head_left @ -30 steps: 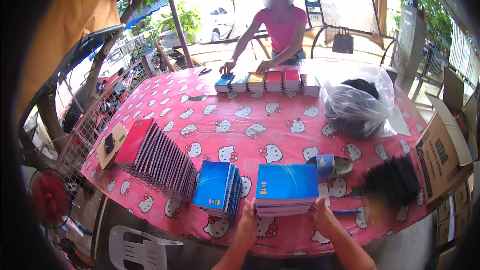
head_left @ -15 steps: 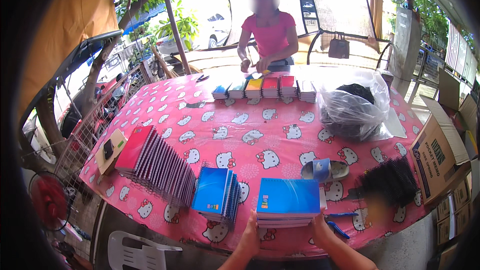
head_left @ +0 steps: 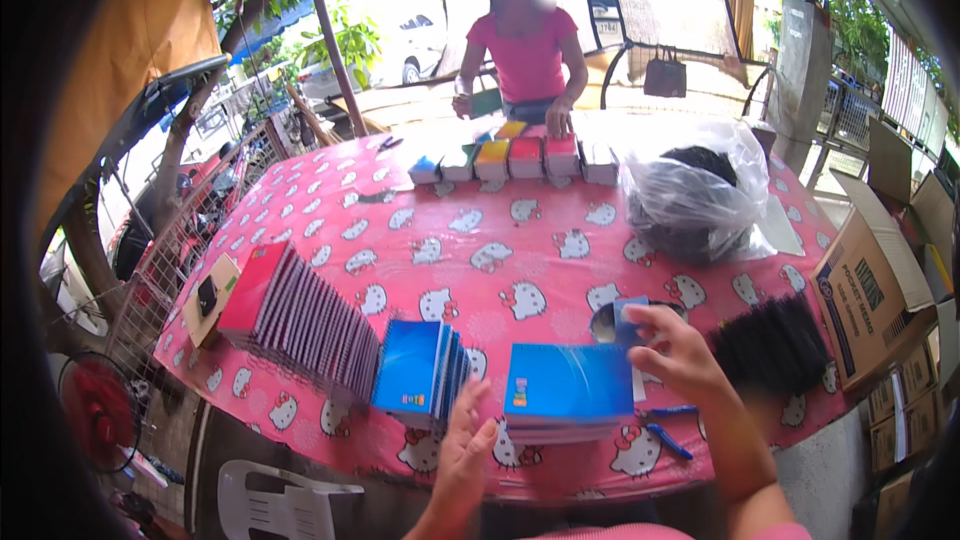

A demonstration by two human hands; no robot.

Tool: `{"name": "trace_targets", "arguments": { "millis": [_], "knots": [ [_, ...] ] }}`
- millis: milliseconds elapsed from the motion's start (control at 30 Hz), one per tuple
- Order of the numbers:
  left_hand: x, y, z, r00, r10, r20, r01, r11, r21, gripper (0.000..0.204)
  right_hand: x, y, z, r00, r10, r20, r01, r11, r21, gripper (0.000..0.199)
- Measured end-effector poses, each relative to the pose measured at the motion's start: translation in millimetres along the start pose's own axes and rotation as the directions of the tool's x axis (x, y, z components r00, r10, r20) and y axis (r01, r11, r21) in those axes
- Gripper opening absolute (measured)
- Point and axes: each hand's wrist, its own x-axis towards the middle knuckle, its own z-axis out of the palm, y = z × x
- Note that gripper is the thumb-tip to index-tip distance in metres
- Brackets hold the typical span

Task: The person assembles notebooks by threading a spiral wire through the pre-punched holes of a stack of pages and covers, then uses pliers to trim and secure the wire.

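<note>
A stack of blue-covered spiral notebooks (head_left: 570, 380) lies near the table's front edge. Just left of it is my left hand (head_left: 467, 445), raised with fingers apart and holding nothing. My right hand (head_left: 675, 350) hovers over the stack's far right corner, fingers spread and slightly bent, with nothing visible in them. Right by its fingertips is a slipper (head_left: 606, 324) with a light blue strap, partly hidden by the hand. Blue-handled pliers (head_left: 668, 442) rest to the right of the stack. More blue notebooks (head_left: 410, 365) stand in a leaning bundle to the left.
A long row of red notebooks (head_left: 262, 290) stands at left. Black binding coils (head_left: 770, 345) and a cardboard box (head_left: 870, 285) are at right. Beyond sit a plastic bag (head_left: 695, 200) of black material and small notepad stacks (head_left: 525, 158), where a person in pink (head_left: 525, 50) stands.
Both hands have let go of the blue notebook stack. My right hand rose toward the slipper, and my left moved slightly left. The person opposite has spread their hands apart.
</note>
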Motion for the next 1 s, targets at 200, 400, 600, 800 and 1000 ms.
{"name": "trace_targets", "arguments": {
  "millis": [200, 400, 600, 800, 1000],
  "knots": [
    [10.1, 28.3, -6.2, 0.962, 0.264, 0.061, -0.270, 0.958, 0.102, 0.055, 29.5, 11.6, -2.5, 0.976, 0.079, 0.202, -0.098, 0.992, 0.084, 0.023],
    [28.7, 47.5, 28.3, 0.867, 0.483, -0.125, -0.462, 0.871, 0.165, 0.059, 7.8, -36.7, 2.5, 0.960, -0.279, -0.008, 0.269, 0.933, -0.237, 0.029],
    [40.2, 24.7, 44.8, 0.810, 0.570, 0.138, -0.499, 0.547, 0.672, 0.048, -14.7, -18.7, 53.8, 0.957, -0.224, -0.184, 0.234, 0.972, 0.030, 0.043],
    [45.1, 42.9, 74.7, 0.772, 0.583, 0.253, -0.459, 0.234, 0.857, 0.035, -30.9, -18.6, 49.2, 0.950, -0.215, -0.226, 0.253, 0.956, 0.152, 0.046],
    [50.5, 30.7, 67.7, 0.727, 0.686, 0.011, -0.567, 0.592, 0.572, 0.043, -27.7, -13.8, 40.9, 0.952, -0.247, -0.182, 0.282, 0.939, 0.196, 0.043]
  ]
}}
